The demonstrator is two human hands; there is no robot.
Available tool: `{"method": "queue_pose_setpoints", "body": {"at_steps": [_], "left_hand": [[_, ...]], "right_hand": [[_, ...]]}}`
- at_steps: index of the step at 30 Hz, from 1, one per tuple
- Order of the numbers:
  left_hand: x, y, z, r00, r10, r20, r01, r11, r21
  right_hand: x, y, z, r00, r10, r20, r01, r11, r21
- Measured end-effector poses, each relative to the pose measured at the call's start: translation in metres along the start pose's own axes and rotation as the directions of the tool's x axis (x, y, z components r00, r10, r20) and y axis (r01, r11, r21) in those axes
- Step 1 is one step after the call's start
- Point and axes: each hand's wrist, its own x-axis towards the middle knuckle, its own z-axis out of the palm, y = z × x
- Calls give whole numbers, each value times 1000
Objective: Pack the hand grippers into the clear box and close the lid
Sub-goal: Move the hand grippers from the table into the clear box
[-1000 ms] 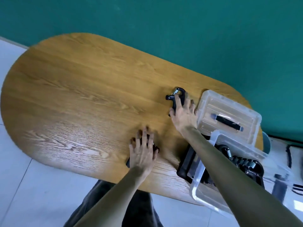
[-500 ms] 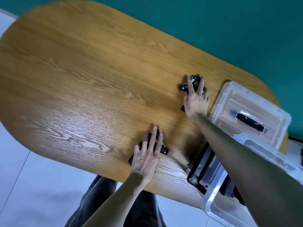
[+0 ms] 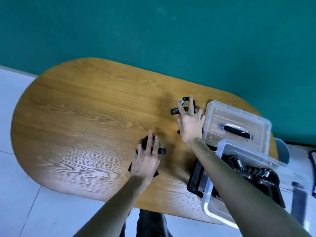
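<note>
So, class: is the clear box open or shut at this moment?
Open. The lid lies flat on the table beside the clear box, and hand grippers show inside through its open top.
</note>
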Motion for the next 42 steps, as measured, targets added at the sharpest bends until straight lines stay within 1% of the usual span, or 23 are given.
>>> {"method": "queue_pose_setpoints", "body": {"at_steps": [2,6,9,13,18,20,23,25,29,31,33,37,39,42], "left_hand": [[3,2,-26,998,18,-63,-15,999,43],[4,19,-77,990,54,-132,-39,993,113],[-9,45,-109,978,69,-197,-49,994,103],[-28,91,-129,960,115,-255,-99,992,74],[-44,154,-128,934,198,-299,-187,980,63],[-49,177,-124,925,226,-306,-216,974,69],[-56,215,-108,917,266,-298,-245,964,105],[-59,237,-99,930,259,-261,-245,966,85],[-65,276,-66,952,239,-190,-226,970,86],[-65,287,-55,966,215,-145,-206,976,77],[-61,296,-45,974,178,-140,-168,982,83],[-51,306,-32,986,118,-113,-106,989,106],[-46,309,-29,988,107,-111,-93,988,119],[-42,312,-22,992,104,-69,-93,985,146]], "right_hand": [[-12,-1,-25,998,17,-52,-17,1000,-2],[-44,6,-74,986,67,-153,-71,997,-15],[-78,22,-109,964,152,-217,-157,988,-8],[-135,52,-134,934,240,-264,-255,967,-24],[-193,90,-144,897,363,-253,-371,928,15],[-208,105,-147,886,387,-255,-395,918,24],[-229,139,-144,872,416,-258,-425,905,24],[-242,160,-140,862,440,-253,-442,896,52],[-268,195,-118,885,440,-151,-439,898,45],[-271,210,-105,896,431,-107,-427,902,56],[-271,222,-92,898,432,-79,-425,901,87],[-261,239,-77,913,400,-79,-388,912,132],[-259,244,-73,915,396,-70,-381,910,163],[-260,253,-63,933,356,-54,-342,923,174]]}}
